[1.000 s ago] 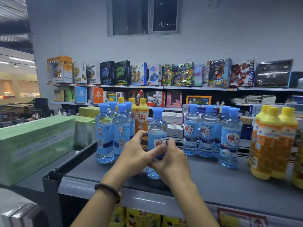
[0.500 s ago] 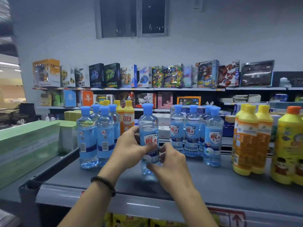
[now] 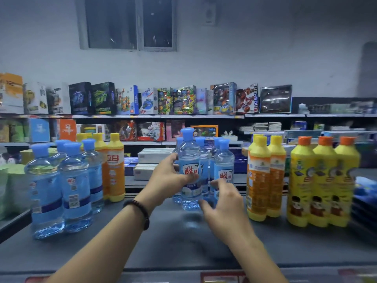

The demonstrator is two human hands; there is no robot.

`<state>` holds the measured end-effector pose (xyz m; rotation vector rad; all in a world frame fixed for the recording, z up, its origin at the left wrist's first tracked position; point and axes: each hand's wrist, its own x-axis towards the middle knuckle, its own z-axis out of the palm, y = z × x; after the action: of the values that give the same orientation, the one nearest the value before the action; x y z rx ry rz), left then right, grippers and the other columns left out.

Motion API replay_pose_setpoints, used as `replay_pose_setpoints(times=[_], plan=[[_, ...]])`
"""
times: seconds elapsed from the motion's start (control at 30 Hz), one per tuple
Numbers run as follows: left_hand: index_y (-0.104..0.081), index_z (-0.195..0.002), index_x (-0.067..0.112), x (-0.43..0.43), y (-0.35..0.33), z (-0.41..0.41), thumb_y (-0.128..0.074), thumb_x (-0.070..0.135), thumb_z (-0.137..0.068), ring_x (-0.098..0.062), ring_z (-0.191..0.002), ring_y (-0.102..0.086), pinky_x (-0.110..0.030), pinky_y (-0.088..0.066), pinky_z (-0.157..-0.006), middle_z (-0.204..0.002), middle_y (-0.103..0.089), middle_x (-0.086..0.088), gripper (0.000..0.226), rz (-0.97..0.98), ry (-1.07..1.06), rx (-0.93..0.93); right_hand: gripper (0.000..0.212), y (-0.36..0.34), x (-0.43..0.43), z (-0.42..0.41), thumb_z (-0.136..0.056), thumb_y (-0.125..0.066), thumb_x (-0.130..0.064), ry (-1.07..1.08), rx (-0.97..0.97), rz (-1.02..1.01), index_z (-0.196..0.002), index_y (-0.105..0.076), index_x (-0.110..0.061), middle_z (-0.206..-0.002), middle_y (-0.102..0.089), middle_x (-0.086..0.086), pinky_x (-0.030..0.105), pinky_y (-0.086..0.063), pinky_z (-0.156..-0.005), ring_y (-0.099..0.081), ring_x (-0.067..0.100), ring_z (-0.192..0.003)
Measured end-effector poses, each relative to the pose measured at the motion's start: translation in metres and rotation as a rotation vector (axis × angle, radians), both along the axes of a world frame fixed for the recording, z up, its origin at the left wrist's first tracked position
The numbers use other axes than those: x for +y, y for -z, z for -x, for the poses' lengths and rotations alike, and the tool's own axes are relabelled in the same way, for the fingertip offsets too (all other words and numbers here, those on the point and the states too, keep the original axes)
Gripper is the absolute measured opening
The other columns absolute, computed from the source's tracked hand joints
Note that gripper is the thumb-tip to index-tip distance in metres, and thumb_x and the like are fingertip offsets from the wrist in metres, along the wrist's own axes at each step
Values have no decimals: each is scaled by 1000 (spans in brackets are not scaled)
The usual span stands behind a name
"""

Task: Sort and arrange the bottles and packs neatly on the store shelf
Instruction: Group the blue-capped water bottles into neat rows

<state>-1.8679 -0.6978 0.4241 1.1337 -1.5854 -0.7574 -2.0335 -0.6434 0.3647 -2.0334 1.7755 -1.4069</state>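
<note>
Head view showed the left hand, fingers clamped round a blue-capped bottle; the right hand, fingers spread apart, sat just beside that bottle.

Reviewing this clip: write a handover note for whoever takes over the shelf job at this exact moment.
Left hand grips a blue-capped bottle, label forward, beside the middle group on the shelf. Right hand open, near its base.
Left cluster shows back labels, with orange bottles behind. Yellow-capped bottles and orange-capped bottles stand grouped at right.
Left to do: line the held bottle up; turn and sort the left cluster.
</note>
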Motion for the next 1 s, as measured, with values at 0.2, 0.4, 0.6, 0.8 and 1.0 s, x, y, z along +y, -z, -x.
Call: replay_pose_setpoints(times=[0.2,0.4,0.6,0.8,1.0], plan=[[-60,-118,23,-19,7,27,-88,15,-86,-7,-84,-74,-18,-55,-59,-101,-73,8,44,26,-36,-121,52,-4,-13,28,-90,-76,-28,98,-15,-16,-136,-51,-30,-136,-37,1,27,-46,-102,-55,22,-121],[-57,-117,21,-35,26,39,-90,20,-84,-12,-89,-75,-31,-65,-73,-105,-75,2,46,28,-84,-158,64,0,-20,30,-92,-74,-33,29,25,-211,-150,-49,-44,-142,-37,4,34,-44,-112,-53,25,-133],[-56,-119,20,-40,31,41,-89,20,-86,-10,-92,-73,-25,-61,-71,-106,-74,3,46,49,-109,-161,68,0,-22,28,-95,-72,-36,36,85,-285,-155,-41,-41,-152,-32,6,33,-42,-112,-48,27,-138],[-54,-122,21,-41,34,42,-87,20,-88,-11,-96,-72,-25,-60,-77,-109,-73,4,47,41,-109,-168,69,2,-22,31,-88,-78,-38,21,88,-260,-150,-47,-43,-148,-38,3,31,-44,-110,-49,23,-137],[-52,-128,19,-37,34,44,-83,19,-91,-14,-103,-70,-15,-51,-69,-115,-72,2,49,50,-131,-197,62,3,-21,33,-85,-82,-39,-9,52,-235,-141,-56,-41,-146,-44,-1,29,-40,-110,-45,19,-139]])
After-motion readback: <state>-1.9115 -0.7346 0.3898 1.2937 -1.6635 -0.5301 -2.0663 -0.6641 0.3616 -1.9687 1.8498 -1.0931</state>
